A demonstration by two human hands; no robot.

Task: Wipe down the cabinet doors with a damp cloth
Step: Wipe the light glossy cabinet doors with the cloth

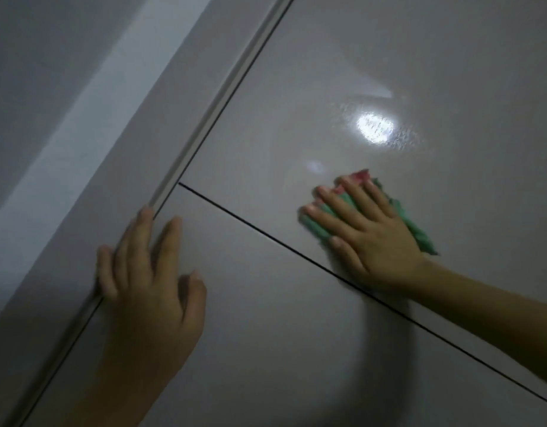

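Both hands seemingly flat on doors

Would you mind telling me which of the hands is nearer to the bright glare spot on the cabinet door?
Right. The right hand presses the cloth just below the glare spot; the left hand rests far off at the door's edge.

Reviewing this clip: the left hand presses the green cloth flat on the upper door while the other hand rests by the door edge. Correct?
Not quite. In the head view the right hand presses the green cloth on the upper door; the left hand rests by the edge.
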